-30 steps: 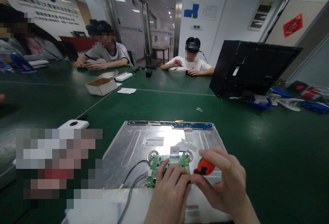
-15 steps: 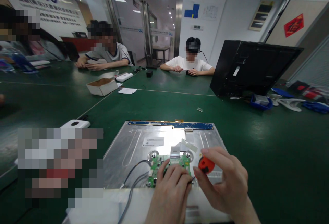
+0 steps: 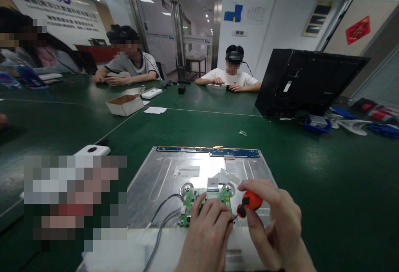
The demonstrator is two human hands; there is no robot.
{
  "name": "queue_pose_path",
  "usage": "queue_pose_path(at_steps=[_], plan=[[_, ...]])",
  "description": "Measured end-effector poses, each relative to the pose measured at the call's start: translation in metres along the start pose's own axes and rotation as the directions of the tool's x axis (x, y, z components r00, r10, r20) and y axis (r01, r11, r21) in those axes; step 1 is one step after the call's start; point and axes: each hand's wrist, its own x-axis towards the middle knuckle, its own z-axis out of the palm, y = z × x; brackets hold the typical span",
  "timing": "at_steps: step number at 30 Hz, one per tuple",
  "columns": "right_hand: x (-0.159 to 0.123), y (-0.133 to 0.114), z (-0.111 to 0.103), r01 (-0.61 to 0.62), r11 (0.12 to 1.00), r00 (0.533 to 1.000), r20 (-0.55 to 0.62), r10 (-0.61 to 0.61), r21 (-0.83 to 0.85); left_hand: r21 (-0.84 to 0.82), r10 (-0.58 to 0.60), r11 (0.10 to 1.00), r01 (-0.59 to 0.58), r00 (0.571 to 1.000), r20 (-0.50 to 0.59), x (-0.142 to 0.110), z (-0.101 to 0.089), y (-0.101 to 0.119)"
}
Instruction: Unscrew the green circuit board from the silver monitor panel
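Observation:
My right hand (image 3: 276,222) holds the screwdriver's (image 3: 253,201) stubby orange-and-black handle between thumb and fingers. The thin shaft slants down left to the lower right corner of a green circuit board (image 3: 188,206). Over that board lies my left hand (image 3: 207,232), fingers bent and close together. Its fingertips are closed around the lower end of the shaft, and its thumb is mostly hidden. The board sits on the silvery metal back of a flat display panel (image 3: 162,176). A flat ribbon cable (image 3: 213,184) meets the board's top edge, and dark cables (image 3: 162,230) run from its left side.
A blue circuit strip (image 3: 187,150) lines the panel's far edge. Beyond stand a white box (image 3: 124,105) and a large black screen casing (image 3: 307,82). Blue gloves (image 3: 385,129) lie at right. Several people sit around the green table (image 3: 199,126); a blurred patch covers the lower left.
My right fingers have shifted on the screwdriver handle, which has turned and moved slightly right, showing more of its black part. My left hand stays in place.

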Motion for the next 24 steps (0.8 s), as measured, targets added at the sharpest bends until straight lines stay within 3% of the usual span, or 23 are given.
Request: queue_pose_path(at_steps=[3, 6, 13, 16, 20, 24], plan=[[0.002, -0.001, 0.002, 0.023, 0.998, 0.999, -0.041, -0.021, 0.051, 0.003, 0.005, 1.0, -0.005, 1.0, 0.004, 0.001, 0.0, 0.0], [0.006, 0.0, 0.005, 0.066, 0.998, 0.995, -0.071, -0.066, 0.002, 0.009, 0.015, 1.0, -0.015, 1.0, 0.005, 0.001, 0.0, 0.0], [0.014, 0.0, 0.004, 0.109, 0.991, 0.993, -0.042, -0.112, -0.078, 0.011, 0.03, 0.999, -0.03, 0.999, -0.014, 0.001, -0.001, -0.002], [0.01, -0.003, 0.001, 0.078, 0.996, 0.997, -0.025, -0.079, -0.049, 0.012, 0.028, 1.0, -0.028, 1.0, -0.01, 0.001, -0.001, -0.002], [-0.003, -0.004, -0.002, -0.057, 0.997, 0.998, 0.022, 0.058, -0.058, 0.024, 0.021, 0.999, -0.021, 1.0, -0.007, 0.0, 0.0, -0.001], [-0.006, -0.001, -0.002, -0.043, 0.999, 0.999, 0.02, 0.043, -0.023, 0.025, 0.016, 1.0, -0.016, 1.0, 0.01, 0.0, 0.0, -0.002]])
